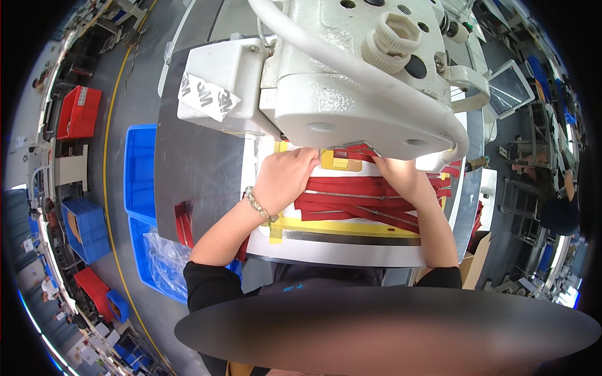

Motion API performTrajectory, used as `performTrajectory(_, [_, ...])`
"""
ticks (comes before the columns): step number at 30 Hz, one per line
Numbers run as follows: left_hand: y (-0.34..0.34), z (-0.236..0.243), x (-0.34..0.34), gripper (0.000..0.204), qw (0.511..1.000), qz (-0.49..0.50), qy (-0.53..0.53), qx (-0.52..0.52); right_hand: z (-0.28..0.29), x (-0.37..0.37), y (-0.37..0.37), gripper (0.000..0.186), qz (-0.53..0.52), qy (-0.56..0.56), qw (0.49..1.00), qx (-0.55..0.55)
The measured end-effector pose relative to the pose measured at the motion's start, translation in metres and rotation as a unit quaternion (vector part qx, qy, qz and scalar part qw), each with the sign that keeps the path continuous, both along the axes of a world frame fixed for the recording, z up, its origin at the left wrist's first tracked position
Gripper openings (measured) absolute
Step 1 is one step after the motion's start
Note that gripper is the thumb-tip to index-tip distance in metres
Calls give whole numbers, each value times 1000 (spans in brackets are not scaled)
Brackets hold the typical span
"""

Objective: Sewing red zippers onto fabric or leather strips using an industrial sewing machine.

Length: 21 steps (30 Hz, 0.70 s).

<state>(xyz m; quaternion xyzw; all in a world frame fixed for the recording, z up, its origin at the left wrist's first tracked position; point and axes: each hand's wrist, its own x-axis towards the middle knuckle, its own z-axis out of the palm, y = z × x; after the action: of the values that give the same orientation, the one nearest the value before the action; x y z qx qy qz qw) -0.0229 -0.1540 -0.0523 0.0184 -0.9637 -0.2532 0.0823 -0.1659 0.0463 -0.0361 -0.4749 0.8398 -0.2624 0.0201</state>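
Note:
A white sewing machine head (351,94) stands over the work area in front of me. My left hand (287,178), with a beaded bracelet on its wrist, lies beside a yellow plate (340,161) under the machine. Its fingers are curled together, and what they hold, if anything, is hidden. My right hand (401,178) reaches in from the other side of the plate, its fingers mostly hidden below the machine head. A red zipper tape (357,150) runs past the plate toward that hand. Nearer to me, several red zippers (351,195) with metal teeth lie across the white work surface between my forearms.
Yellow tape (295,225) edges the work surface. On the dark table at left lies another red zipper piece (184,224). Blue bins (139,169) stand on the floor beside the table, one holding clear plastic. A cardboard box (475,260) is at lower right, a screen (511,89) at upper right.

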Motion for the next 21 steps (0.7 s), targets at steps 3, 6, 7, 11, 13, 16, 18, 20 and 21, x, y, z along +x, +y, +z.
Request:
performTrajectory(3, [0, 3, 0, 18, 1000, 9, -16, 3, 5, -2, 5, 20, 26, -71, 995, -60])
performTrajectory(6, [0, 1, -1, 20, 1000, 16, 2, 3, 11, -9, 8, 23, 74, -121, 990, -6])
performTrajectory(7, [-1, -2, -1, 20, 1000, 17, 2, 3, 12, -11, 9, 24, 78, -148, 986, -10])
performTrajectory(11, [-5, -8, 0, 11, 999, 4, 50, 3, 26, -15, 7, 24, 33, -362, 932, -17])
performTrajectory(13, [-5, -5, -1, 10, 998, 9, 56, 4, 20, -16, 9, 23, 36, -316, 947, -44])
performTrajectory(16, [-6, -5, 0, 10, 999, 16, 42, 21, 20, -15, 7, 23, 31, -249, 967, -47])
performTrajectory(18, [-6, -9, -2, 10, 998, 10, 52, 35, 19, -16, 7, 24, 21, -227, 974, -19])
performTrajectory(20, [-7, -12, -2, 10, 998, 12, 51, 40, 14, -20, 6, 38, -49, -302, 952, 5])
performTrajectory(21, [-7, -13, -2, 10, 998, 12, 50, 44, 16, -19, 4, 38, -48, -302, 952, 6])
